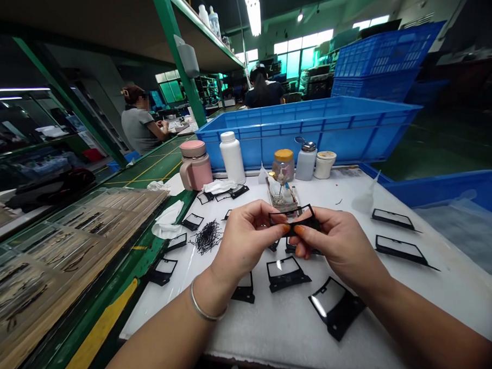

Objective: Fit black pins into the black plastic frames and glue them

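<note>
Both hands hold one small black plastic frame with a clear window [293, 218] above the white work surface. My left hand [248, 233] pinches its left end between thumb and fingers. At its right end, my right hand [338, 237] grips it the same way, thumbs close together on the lower edge. Below lie more such frames: one windowed frame [287, 272] under the hands, another tilted frame [335, 305] near the right wrist, others partly hidden by my hands and left arm. A pile of thin black strips [207, 237] sits left of my left hand.
Behind my hands stand a small tray of tools [285, 202], a pink mug [196, 167], a white bottle [232, 158], jars and a large blue crate [309, 130]. Two frames [399, 248] lie at right. Clear trays [49, 253] occupy the left. Two people sit farther back.
</note>
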`<state>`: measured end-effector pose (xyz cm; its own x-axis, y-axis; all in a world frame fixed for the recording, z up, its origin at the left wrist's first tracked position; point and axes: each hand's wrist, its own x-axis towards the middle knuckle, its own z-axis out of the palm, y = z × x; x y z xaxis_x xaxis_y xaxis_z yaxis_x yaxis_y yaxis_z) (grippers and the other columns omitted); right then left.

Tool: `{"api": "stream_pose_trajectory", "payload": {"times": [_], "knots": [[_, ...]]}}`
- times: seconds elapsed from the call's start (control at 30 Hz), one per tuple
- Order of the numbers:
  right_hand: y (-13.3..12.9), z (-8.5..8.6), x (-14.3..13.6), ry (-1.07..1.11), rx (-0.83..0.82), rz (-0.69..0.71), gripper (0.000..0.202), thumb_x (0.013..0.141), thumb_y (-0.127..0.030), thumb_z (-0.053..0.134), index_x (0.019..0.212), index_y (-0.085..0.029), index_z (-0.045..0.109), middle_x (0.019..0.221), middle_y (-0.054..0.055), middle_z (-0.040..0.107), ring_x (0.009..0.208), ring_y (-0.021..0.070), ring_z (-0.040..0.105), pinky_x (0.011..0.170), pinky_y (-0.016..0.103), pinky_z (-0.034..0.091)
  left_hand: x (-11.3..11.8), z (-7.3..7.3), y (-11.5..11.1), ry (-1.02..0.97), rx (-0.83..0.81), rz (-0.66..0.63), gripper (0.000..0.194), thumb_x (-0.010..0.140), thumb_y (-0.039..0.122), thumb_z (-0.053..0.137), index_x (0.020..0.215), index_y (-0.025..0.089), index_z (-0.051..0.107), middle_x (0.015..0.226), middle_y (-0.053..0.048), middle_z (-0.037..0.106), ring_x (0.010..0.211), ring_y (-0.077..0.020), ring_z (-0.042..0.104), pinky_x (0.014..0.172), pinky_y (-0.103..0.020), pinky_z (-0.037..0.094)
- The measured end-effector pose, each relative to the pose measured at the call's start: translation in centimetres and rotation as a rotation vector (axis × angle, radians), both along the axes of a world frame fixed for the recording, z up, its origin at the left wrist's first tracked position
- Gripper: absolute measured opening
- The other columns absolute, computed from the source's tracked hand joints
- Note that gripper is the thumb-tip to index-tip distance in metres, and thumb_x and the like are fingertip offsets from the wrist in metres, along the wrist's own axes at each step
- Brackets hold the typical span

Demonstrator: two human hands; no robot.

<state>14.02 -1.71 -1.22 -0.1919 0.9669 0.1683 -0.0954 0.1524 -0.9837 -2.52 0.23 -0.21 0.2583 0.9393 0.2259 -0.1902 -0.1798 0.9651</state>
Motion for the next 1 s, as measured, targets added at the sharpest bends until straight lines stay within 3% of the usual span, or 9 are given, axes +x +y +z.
{"api": "stream_pose_trajectory", "payload": {"times": [0.17, 0.4, 0.57, 0.67, 0.8, 0.9, 1.0], "knots": [[0.3, 0.0, 0.4, -0.002, -0.05, 0.007, 0.016, 0.083, -0.03, 0.068, 0.081, -0.014, 0.067, 0.064, 0.002, 0.068, 0.052, 0.0098, 0.063, 0.048, 0.017, 0.05, -0.1, -0.4, 0.5, -0.037, -0.083, -0.048, 0.016, 0.069, 0.011, 0.076, 0.079, 0.01, 0.064, 0.077, -0.001, 0.065, 0.07, -0.0083, 0.061, 0.067, -0.018, 0.049], [1.0, -0.3, 1.0, -0.006, -0.145, 0.109, 0.047, 0.089, -0.051, 0.055, 0.068, -0.012, 0.068, 0.059, 0.008, 0.068, 0.044, 0.0115, 0.06, 0.043, 0.02, 0.046, -0.5, -0.9, 1.1, -0.08, -0.285, -0.156, 0.028, 0.071, 0.013, 0.076, 0.094, 0.012, 0.062, 0.072, 0.0, 0.062, 0.061, -0.009, 0.06, 0.057, -0.019, 0.047], [1.0, -0.5, 0.9, -0.034, -0.172, 0.086, 0.049, 0.088, -0.051, 0.054, 0.062, -0.012, 0.068, 0.053, 0.008, 0.066, 0.039, 0.0104, 0.056, 0.038, 0.018, 0.039, -0.6, -0.8, 0.9, 0.009, -0.26, -0.189, 0.039, 0.075, 0.018, 0.075, 0.109, 0.017, 0.057, 0.082, -0.002, 0.064, 0.069, -0.0114, 0.063, 0.062, -0.021, 0.05], [1.1, -0.3, 0.9, 0.018, -0.21, 0.058, 0.044, 0.086, -0.049, 0.057, 0.064, -0.012, 0.067, 0.052, 0.007, 0.065, 0.037, 0.0109, 0.055, 0.035, 0.018, 0.036, -0.7, -0.3, 0.5, 0.104, -0.099, -0.101, 0.036, 0.08, 0.026, 0.071, 0.112, 0.018, 0.056, 0.104, -0.008, 0.066, 0.089, -0.0167, 0.064, 0.071, -0.024, 0.052], [1.0, 0.1, 1.2, 0.076, -0.243, 0.025, 0.04, 0.085, -0.044, 0.057, 0.062, -0.012, 0.068, 0.051, 0.007, 0.065, 0.036, 0.0102, 0.053, 0.035, 0.018, 0.035, -0.8, 0.3, -0.1, 0.307, 0.258, 0.039, 0.033, 0.078, 0.029, 0.073, 0.109, 0.019, 0.064, 0.12, -0.01, 0.061, 0.112, -0.023, 0.057, 0.082, -0.029, 0.053], [0.8, 0.3, 1.3, 0.141, -0.278, 0.027, 0.04, 0.086, -0.043, 0.056, 0.062, -0.013, 0.068, 0.051, 0.007, 0.065, 0.037, 0.0104, 0.052, 0.036, 0.019, 0.035, -0.9, 0.6, -0.4, 0.503, 0.601, 0.096, 0.039, 0.072, 0.025, 0.079, 0.11, 0.024, 0.069, 0.123, -0.008, 0.061, 0.115, -0.0235, 0.055, 0.094, -0.036, 0.049], [0.7, 0.4, 1.4, 0.19, -0.33, 0.068, 0.039, 0.085, -0.042, 0.056, 0.062, -0.013, 0.068, 0.051, 0.007, 0.064, 0.035, 0.0096, 0.051, 0.035, 0.018, 0.034, -0.8, 0.5, -0.4, 0.607, 0.848, 0.154, 0.031, 0.078, 0.018, 0.072, 0.108, 0.026, 0.071, 0.116, -0.008, 0.064, 0.112, -0.0221, 0.055, 0.099, -0.039, 0.045]]}}
